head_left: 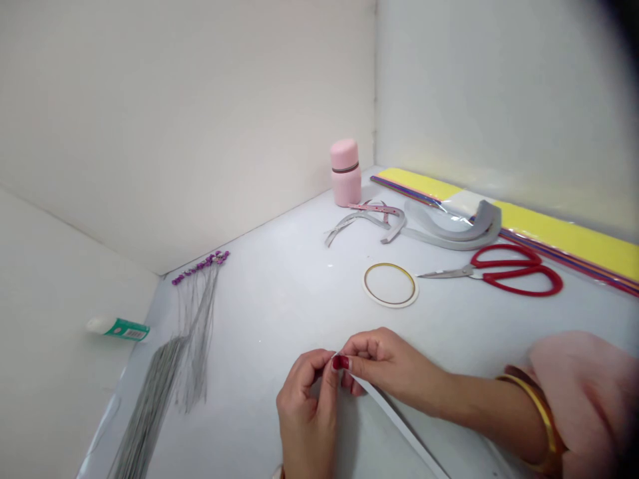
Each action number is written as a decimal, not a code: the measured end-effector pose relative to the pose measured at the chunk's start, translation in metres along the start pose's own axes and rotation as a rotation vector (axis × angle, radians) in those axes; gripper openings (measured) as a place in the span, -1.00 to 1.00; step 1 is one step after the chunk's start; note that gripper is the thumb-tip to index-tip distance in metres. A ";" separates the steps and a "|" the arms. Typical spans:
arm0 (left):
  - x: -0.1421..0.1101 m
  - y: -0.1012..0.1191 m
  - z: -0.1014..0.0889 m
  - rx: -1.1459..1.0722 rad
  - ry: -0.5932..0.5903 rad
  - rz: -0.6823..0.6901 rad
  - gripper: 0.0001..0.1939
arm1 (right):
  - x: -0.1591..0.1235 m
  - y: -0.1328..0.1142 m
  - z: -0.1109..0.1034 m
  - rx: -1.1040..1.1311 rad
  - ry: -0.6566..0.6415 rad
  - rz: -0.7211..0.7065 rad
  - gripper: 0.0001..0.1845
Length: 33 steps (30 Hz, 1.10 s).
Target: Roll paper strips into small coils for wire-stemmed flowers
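My left hand and my right hand meet at the front middle of the table, thumbs and fingertips pinched together. Between them is the end of a narrow white paper strip, which runs from the fingers down to the right under my right forearm. The very tip in the pinch is mostly hidden by the fingers. Beyond my hands lies a roll of thin double-sided tape. To its right, red-handled scissors rest with their blades closed, pointing left.
Grey wires and a row of purple-tipped stems lie at left, beside a green-and-white tube. Toward the back are a pink bottle, curled paper strips, grey strips and yellow packaged sheets along the wall.
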State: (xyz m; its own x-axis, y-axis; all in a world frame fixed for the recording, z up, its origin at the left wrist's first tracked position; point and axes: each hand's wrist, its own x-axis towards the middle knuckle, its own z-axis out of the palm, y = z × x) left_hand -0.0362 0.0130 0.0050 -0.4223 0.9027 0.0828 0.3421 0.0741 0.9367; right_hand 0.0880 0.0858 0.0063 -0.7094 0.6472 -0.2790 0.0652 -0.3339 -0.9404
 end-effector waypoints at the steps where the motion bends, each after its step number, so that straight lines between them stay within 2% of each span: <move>1: 0.000 -0.001 0.000 0.015 -0.005 0.026 -0.84 | 0.000 0.001 0.000 0.005 0.007 0.008 -0.70; 8: 0.000 -0.002 -0.002 0.081 -0.006 0.108 -0.86 | 0.002 0.000 0.001 0.028 0.041 0.049 -0.70; 10: 0.000 -0.003 -0.004 0.182 0.017 0.199 -0.89 | 0.001 -0.002 0.001 0.036 0.021 0.035 -0.69; 12: 0.002 -0.004 -0.006 0.303 0.036 0.348 -0.90 | 0.001 -0.003 0.002 0.048 -0.005 0.032 -0.67; 15: 0.005 -0.007 -0.010 0.430 0.029 0.541 -0.83 | 0.000 -0.004 0.002 0.105 -0.037 0.032 -0.65; 18: 0.006 -0.009 -0.011 0.457 -0.012 0.583 -0.77 | 0.000 -0.005 0.002 0.137 -0.037 0.026 -0.63; 21: 0.005 -0.008 -0.011 0.403 -0.072 0.550 -0.73 | 0.000 -0.004 0.001 0.140 -0.010 0.029 -0.63; 23: 0.005 -0.007 -0.011 0.328 -0.098 0.464 -0.74 | 0.001 -0.004 0.000 0.147 -0.009 0.022 -0.64; 28: 0.008 -0.006 -0.010 0.019 -0.112 0.046 -0.83 | 0.000 -0.007 0.000 0.142 -0.062 0.021 -0.66; 30: 0.010 -0.006 -0.009 -0.052 -0.126 0.004 -0.84 | 0.000 -0.008 0.001 0.131 -0.070 0.022 -0.66; 33: 0.011 -0.005 -0.009 -0.069 -0.124 0.045 -0.88 | 0.001 -0.007 0.001 0.135 -0.064 0.025 -0.65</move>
State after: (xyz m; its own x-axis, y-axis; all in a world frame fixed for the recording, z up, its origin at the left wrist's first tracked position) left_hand -0.0507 0.0189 0.0043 -0.2993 0.9502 0.0865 0.2979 0.0069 0.9546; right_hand 0.0862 0.0881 0.0128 -0.7520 0.5943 -0.2850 -0.0085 -0.4410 -0.8975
